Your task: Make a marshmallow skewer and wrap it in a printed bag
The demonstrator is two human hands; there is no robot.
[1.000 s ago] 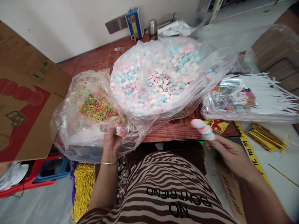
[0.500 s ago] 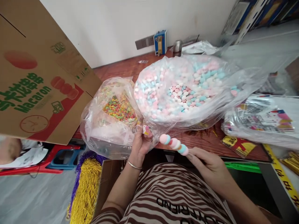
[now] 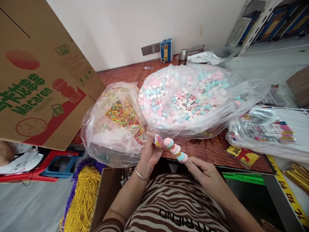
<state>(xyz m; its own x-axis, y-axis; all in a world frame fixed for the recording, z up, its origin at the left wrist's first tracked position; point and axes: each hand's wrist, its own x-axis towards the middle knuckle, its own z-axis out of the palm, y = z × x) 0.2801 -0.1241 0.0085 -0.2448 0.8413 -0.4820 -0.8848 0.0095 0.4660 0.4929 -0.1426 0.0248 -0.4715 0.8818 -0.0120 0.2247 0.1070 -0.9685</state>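
In my right hand [image 3: 204, 172], closed at the fingertips, is the lower end of a candy skewer [image 3: 175, 149] strung with pink, white and blue pieces. My left hand [image 3: 149, 157] pinches a small printed plastic bag [image 3: 158, 141]. The skewer's top piece sits right at the bag's edge; whether it is inside, I cannot tell. Behind my left hand lies a clear bag of small colourful ring candies [image 3: 123, 112]. A larger clear bag of pink, white and blue candies [image 3: 190, 102] stands beyond the skewer.
A tall cardboard box [image 3: 45, 96] stands at left, near another person's hand [image 3: 6, 153]. Flat printed bags [image 3: 270, 125] and a gold packet [image 3: 242, 156] lie on the right of the wooden table [image 3: 125, 71]. Gold cords [image 3: 83, 196] hang below left.
The candy skewer and the printed bag have come together: my right hand moved left, my left hand slightly right. The view has shifted a little.
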